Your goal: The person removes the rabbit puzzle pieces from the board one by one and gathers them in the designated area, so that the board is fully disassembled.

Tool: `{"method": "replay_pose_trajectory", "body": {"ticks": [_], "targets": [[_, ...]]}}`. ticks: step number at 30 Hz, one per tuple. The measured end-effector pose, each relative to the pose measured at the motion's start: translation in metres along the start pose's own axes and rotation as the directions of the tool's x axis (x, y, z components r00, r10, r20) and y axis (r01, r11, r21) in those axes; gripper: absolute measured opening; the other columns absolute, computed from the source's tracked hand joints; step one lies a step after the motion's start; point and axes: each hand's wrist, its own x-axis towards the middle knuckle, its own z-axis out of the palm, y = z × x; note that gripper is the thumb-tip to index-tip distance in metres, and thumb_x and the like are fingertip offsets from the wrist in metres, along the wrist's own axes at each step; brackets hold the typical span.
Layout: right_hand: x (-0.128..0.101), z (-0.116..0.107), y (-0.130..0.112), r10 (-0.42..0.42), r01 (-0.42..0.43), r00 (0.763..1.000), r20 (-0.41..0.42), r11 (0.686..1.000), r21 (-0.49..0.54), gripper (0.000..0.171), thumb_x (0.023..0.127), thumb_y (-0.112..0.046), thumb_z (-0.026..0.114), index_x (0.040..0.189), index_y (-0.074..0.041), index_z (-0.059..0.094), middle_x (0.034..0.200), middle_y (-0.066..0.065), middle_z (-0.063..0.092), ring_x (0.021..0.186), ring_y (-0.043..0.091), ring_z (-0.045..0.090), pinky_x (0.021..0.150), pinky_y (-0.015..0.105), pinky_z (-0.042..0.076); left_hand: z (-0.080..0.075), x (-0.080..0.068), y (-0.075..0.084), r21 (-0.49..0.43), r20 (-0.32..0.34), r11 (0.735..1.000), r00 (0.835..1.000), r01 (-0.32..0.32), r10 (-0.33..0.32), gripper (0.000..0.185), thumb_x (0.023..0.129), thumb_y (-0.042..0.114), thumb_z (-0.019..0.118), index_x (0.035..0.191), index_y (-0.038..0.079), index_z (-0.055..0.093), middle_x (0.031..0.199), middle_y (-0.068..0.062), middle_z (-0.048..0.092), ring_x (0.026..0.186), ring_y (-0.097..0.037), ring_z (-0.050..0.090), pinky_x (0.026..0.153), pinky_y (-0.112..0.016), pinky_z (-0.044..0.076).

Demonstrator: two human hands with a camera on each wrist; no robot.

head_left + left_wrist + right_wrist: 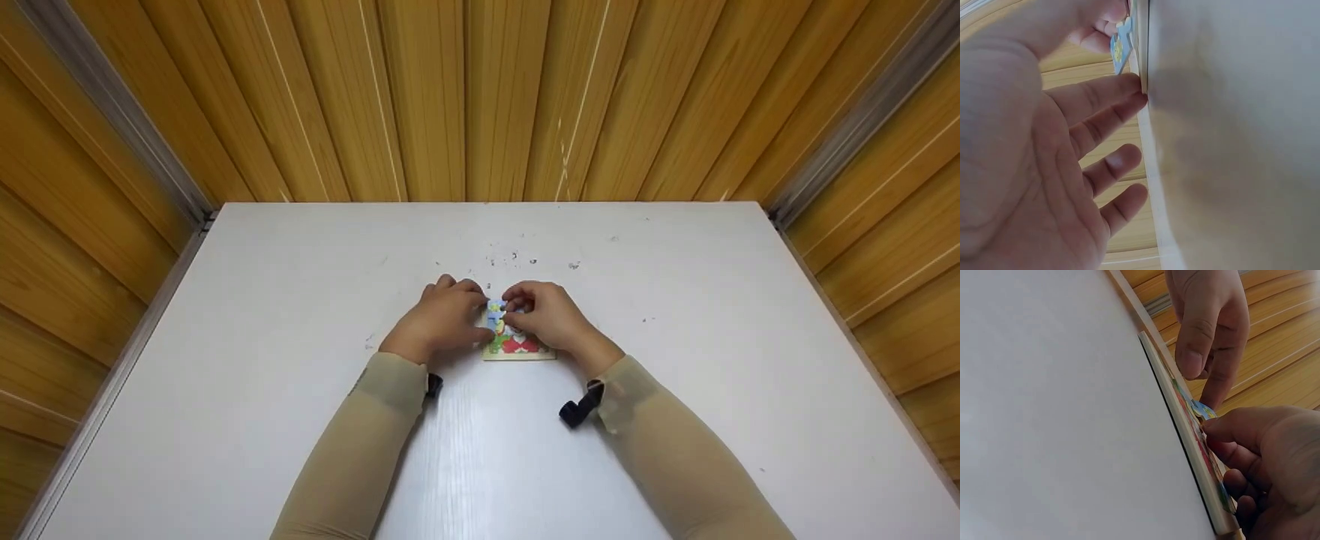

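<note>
A small wooden jigsaw puzzle [519, 357] with a colourful picture lies on the white table. My right hand [553, 315] is over its upper right part. Between that hand's thumb and index finger is a blue puzzle piece [1204, 409] with a yellow patch, tilted up from the board in the right wrist view. At the puzzle's left side is my left hand [442, 316], its fingers loosely extended. Two fingertips [1139, 100] touch the board's edge in the left wrist view. Much of the picture is hidden under the right hand.
The white table [300, 300] has small dark marks beyond the puzzle. Wood-look panels [495, 97] stand behind the table and along both sides. A black strap part [577, 409] hangs at the right wrist.
</note>
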Motion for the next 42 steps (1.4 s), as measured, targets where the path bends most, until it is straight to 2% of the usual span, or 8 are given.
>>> {"method": "replay_pose_trajectory", "body": {"ticks": [5, 12, 16, 21, 24, 29, 42], "targets": [[0.001, 0.000, 0.000, 0.005, -0.005, 1.000, -0.001, 1.000, 0.029, 0.027, 0.100, -0.013, 0.083, 0.126, -0.006, 0.079, 0.105, 0.003, 0.079, 0.093, 0.014, 0.066, 0.087, 0.027, 0.054, 0.000, 0.001, 0.001, 0.029, -0.023, 1.000, 1.000, -0.003, 0.003, 0.054, 0.100, 0.037, 0.087, 0.146, 0.011, 0.076, 0.156, -0.007, 0.069, 0.142, -0.035, 0.055, 0.125, -0.056, 0.043], [0.007, -0.013, 0.005, 0.032, -0.028, 0.999, -0.018, 0.982, 0.185, 0.028, 0.100, -0.006, 0.082, 0.127, 0.000, 0.077, 0.103, 0.003, 0.077, 0.093, 0.013, 0.069, 0.080, 0.019, 0.057, -0.001, 0.000, 0.001, -0.010, -0.027, 0.999, 0.999, 0.047, -0.047, 0.054, 0.098, 0.038, 0.089, 0.145, 0.013, 0.077, 0.156, -0.005, 0.070, 0.142, -0.032, 0.054, 0.125, -0.054, 0.044], [0.009, -0.030, 0.011, 0.055, -0.047, 0.997, -0.048, 0.987, 0.152, 0.031, 0.100, -0.008, 0.082, 0.131, -0.001, 0.076, 0.109, 0.005, 0.076, 0.095, 0.015, 0.065, 0.079, 0.018, 0.055, -0.001, 0.000, 0.002, -0.032, -0.026, 0.997, 0.997, 0.076, -0.077, 0.053, 0.097, 0.037, 0.090, 0.144, 0.015, 0.078, 0.155, -0.003, 0.070, 0.142, -0.031, 0.054, 0.125, -0.052, 0.045], [0.009, -0.056, 0.022, 0.140, -0.136, 0.989, -0.052, 0.988, 0.077, 0.035, 0.104, -0.010, 0.079, 0.137, -0.002, 0.073, 0.117, 0.010, 0.074, 0.095, 0.017, 0.064, 0.074, 0.020, 0.055, 0.000, -0.001, 0.003, -0.041, -0.029, 0.996, 0.996, 0.083, -0.084, 0.053, 0.096, 0.036, 0.091, 0.144, 0.015, 0.079, 0.156, -0.003, 0.070, 0.141, -0.030, 0.053, 0.125, -0.051, 0.045], [0.006, -0.073, 0.029, 0.180, -0.181, 0.980, -0.082, 0.983, -0.014, 0.035, 0.104, -0.009, 0.077, 0.138, -0.002, 0.073, 0.120, 0.012, 0.074, 0.101, 0.020, 0.066, 0.082, 0.022, 0.055, 0.000, -0.001, 0.004, -0.021, -0.033, 0.997, 0.997, 0.071, -0.072, 0.053, 0.096, 0.036, 0.091, 0.144, 0.015, 0.079, 0.156, -0.003, 0.070, 0.141, -0.030, 0.054, 0.126, -0.051, 0.045], [0.002, -0.093, 0.041, 0.188, -0.204, 0.973, -0.132, 0.972, -0.115, 0.035, 0.103, -0.007, 0.075, 0.137, 0.001, 0.073, 0.120, 0.016, 0.076, 0.109, 0.026, 0.068, 0.096, 0.031, 0.054, 0.000, 0.000, 0.004, 0.004, -0.045, 0.998, 0.997, 0.070, -0.070, 0.053, 0.096, 0.036, 0.091, 0.143, 0.016, 0.079, 0.154, -0.003, 0.071, 0.139, -0.030, 0.055, 0.125, -0.051, 0.045], [-0.001, -0.103, 0.048, 0.217, -0.240, 0.965, -0.148, 0.956, -0.167, 0.035, 0.106, -0.006, 0.071, 0.140, 0.002, 0.072, 0.127, 0.020, 0.074, 0.117, 0.032, 0.067, 0.107, 0.046, 0.054, 0.002, 0.000, 0.002, 0.010, -0.043, 0.998, 0.997, 0.059, -0.058, 0.053, 0.095, 0.035, 0.092, 0.142, 0.015, 0.080, 0.151, -0.004, 0.073, 0.140, -0.032, 0.056, 0.124, -0.052, 0.046]]}}
